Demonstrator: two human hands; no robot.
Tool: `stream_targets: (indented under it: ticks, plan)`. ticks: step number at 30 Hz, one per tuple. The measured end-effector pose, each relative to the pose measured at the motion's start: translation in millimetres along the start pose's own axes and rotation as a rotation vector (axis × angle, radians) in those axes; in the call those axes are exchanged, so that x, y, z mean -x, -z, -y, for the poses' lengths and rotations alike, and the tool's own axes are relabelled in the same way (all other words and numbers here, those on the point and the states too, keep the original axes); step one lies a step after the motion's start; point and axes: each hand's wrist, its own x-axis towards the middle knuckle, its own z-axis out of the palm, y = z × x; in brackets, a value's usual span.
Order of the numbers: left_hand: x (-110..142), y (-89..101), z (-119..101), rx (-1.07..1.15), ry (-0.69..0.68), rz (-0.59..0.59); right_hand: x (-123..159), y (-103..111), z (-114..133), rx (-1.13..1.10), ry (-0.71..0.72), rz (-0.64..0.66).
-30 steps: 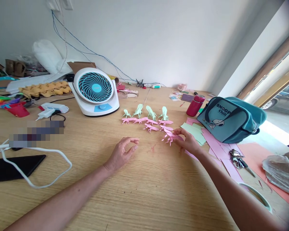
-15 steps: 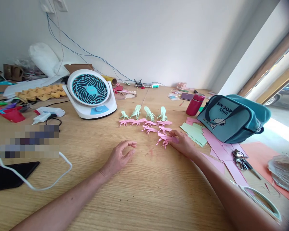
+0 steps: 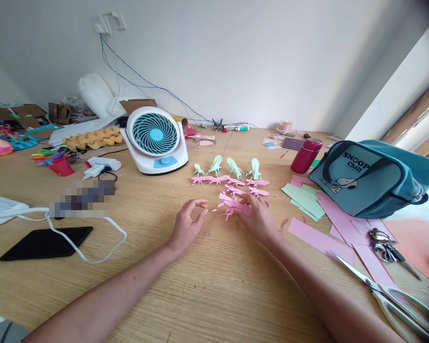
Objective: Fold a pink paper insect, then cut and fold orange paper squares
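Note:
My right hand (image 3: 259, 218) pinches the rear end of a pink origami insect (image 3: 231, 205) near the middle of the wooden table. Left of that insect, my left hand (image 3: 190, 223) hovers or rests with fingers curved and thumb apart, holding nothing. Behind stand several more pink paper insects (image 3: 219, 179) in rows. At the back of the group is a row of pale green paper insects (image 3: 235, 167), their wings raised.
A white fan (image 3: 156, 138) stands at back left. On the right are a red bottle (image 3: 306, 156), a teal bag (image 3: 372, 176), pink paper strips (image 3: 321, 240), green sheets (image 3: 303, 200) and large scissors (image 3: 373, 286). A black tablet (image 3: 45, 242) and white cable lie left.
My right hand has drawn the pink insect left, closer to my left hand. The camera view has turned left, bringing more of the table's left side and the scissors into sight.

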Motion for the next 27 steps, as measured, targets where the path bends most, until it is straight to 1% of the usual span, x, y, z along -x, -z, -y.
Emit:
stream_targets:
  ticks: [3,5,11,15,17,19,22,27]
  plan:
    - [-7,4.9,11,-0.012,0.011,-0.170,-14,-17,17,-0.002,-0.018,-0.013]
    - [-13,7.0,21,0.002,0.035,-0.246,-25,-29,27,-0.003,-0.034,-0.021]
    - [-27,15.2,45,0.014,0.059,-0.366,-56,-63,55,0.000,-0.061,-0.039]
    - [-35,28.3,58,0.000,0.069,-0.460,-74,-83,76,-0.001,-0.011,-0.022]
    - [-39,33.6,65,0.002,0.085,-0.493,-83,-91,82,0.004,0.016,-0.009]
    - [-41,36.6,72,0.011,0.103,-0.504,-92,-96,83,0.013,0.024,-0.003]
    - [-42,36.8,79,0.019,0.131,-0.495,-99,-98,75,0.032,0.006,-0.007]
    - [-41,32.4,82,0.022,0.166,-0.450,-99,-95,58,0.048,0.020,0.010]
